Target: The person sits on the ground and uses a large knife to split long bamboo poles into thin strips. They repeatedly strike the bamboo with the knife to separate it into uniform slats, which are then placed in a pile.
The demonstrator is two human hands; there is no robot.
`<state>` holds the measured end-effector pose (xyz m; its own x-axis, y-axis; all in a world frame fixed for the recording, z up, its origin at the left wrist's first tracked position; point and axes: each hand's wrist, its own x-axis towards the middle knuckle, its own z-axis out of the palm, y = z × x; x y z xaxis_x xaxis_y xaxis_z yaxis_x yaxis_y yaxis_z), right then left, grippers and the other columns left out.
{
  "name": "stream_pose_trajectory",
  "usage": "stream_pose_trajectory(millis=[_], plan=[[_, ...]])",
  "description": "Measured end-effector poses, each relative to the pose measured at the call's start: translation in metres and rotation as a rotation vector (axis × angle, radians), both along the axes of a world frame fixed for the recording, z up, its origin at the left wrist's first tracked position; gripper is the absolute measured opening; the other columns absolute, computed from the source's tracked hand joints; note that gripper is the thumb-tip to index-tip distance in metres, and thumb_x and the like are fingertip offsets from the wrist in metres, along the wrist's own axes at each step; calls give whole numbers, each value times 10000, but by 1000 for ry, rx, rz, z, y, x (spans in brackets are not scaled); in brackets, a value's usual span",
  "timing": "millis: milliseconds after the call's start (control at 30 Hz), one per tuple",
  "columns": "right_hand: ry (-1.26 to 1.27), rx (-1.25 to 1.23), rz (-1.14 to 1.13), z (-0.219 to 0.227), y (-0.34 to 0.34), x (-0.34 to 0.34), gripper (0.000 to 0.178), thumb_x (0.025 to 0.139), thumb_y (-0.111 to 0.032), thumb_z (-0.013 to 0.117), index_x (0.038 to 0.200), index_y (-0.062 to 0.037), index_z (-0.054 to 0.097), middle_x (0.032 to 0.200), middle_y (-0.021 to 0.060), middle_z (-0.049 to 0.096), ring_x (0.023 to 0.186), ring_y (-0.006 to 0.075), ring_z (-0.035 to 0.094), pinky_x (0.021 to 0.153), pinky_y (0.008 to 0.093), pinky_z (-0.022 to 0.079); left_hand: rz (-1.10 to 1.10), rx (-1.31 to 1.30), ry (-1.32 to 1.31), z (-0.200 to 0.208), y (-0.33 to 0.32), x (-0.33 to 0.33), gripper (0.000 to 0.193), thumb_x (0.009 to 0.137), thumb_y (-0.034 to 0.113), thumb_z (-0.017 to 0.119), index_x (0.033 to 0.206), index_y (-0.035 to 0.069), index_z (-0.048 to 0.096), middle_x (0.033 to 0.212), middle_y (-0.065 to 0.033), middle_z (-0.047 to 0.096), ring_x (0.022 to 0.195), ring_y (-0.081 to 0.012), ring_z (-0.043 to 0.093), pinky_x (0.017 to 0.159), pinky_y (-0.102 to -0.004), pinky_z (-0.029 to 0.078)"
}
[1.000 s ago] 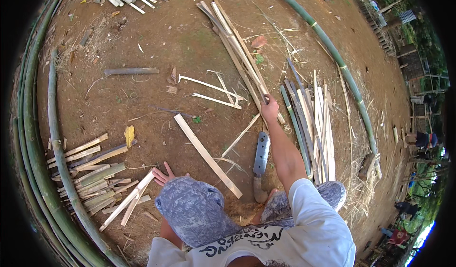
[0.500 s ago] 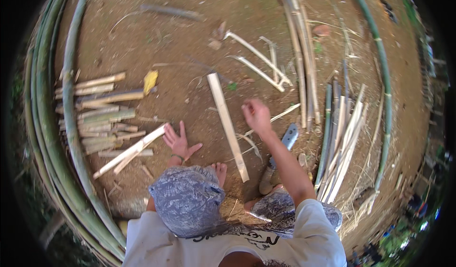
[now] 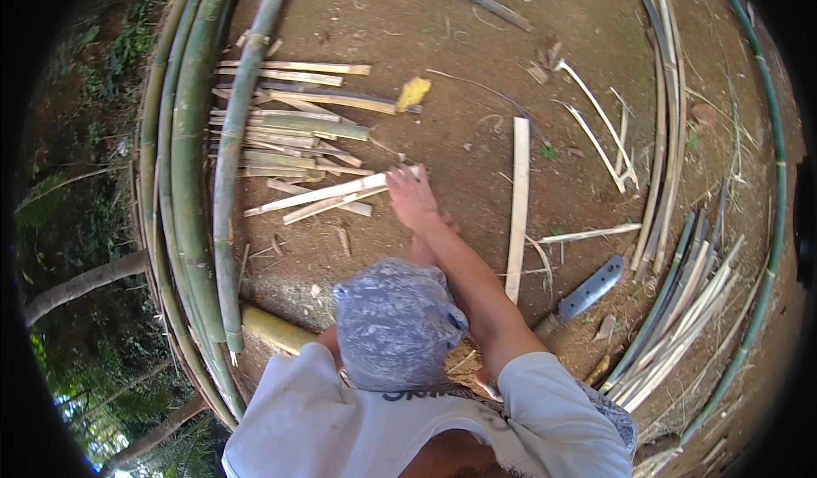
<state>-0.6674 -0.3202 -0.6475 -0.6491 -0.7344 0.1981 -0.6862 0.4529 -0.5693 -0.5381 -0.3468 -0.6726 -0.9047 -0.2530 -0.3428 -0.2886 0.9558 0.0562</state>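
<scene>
My right hand (image 3: pixel 412 197) reaches forward and left, fingers curled over the near end of a pale bamboo slat (image 3: pixel 328 195) that lies with a second slat on the bare earth. My left hand is almost wholly hidden under the right forearm; only a few fingertips (image 3: pixel 447 221) show, so I cannot tell its state. Just beyond the slats lies a pile of split bamboo pieces (image 3: pixel 289 129). A long pale slat (image 3: pixel 517 206) lies to the right of my hand. A broad-bladed knife (image 3: pixel 591 286) rests on the ground at my right.
Thick green bamboo poles (image 3: pixel 196 180) curve along the left. A bundle of green and pale strips (image 3: pixel 681 308) lies at the right, with longer strips (image 3: pixel 664 120) behind it and a thin green pole (image 3: pixel 774 180) at the far right. A yellow leaf (image 3: pixel 413 93) lies near the pile.
My right hand has swung from the strips at the right over to the slats at the left. The left hand, earlier spread on the ground, is now hidden. My view has turned left.
</scene>
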Motion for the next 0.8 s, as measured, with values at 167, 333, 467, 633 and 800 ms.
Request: stream_pose_trajectory(millis=[167,333,467,633,800], plan=[[-171,223,108,-12,25,-4,245,858,-161,564,1059,-72,670,1072,131,672,1044,322,623,929,458,499,877,781,251,59,6,48,688,886,504,666,1309,62,353,1307,-198,319,1166,-323,266,940,-479,231],[-413,158,-185,47,154,-18,243,824,-293,608,843,-69,700,827,183,684,831,365,674,773,470,537,1556,1264,555,83,-19,74,515,930,440,663,1167,39,444,1146,-153,474,998,-246,447,838,-382,380],[-426,198,-492,83,267,-25,350,859,-395,651,774,-63,722,720,182,675,717,380,672,673,482,524,1413,1025,780,80,-47,40,404,964,389,660,1053,21,517,1018,-117,598,865,-184,592,757,-304,500],[-331,72,-743,148,357,-25,364,872,-413,681,791,-63,738,649,161,656,640,374,649,617,457,506,260,162,1106,169,-67,-71,577,874,315,757,1260,-14,482,1191,-183,520,1134,-321,484,1034,-492,364],[-229,178,-813,211,432,-45,416,865,-468,651,755,-79,749,636,147,650,630,347,651,633,448,494,-614,-175,767,322,-33,-180,760,712,275,848,1354,85,487,1339,-197,521,1240,-375,484,1136,-573,275]])
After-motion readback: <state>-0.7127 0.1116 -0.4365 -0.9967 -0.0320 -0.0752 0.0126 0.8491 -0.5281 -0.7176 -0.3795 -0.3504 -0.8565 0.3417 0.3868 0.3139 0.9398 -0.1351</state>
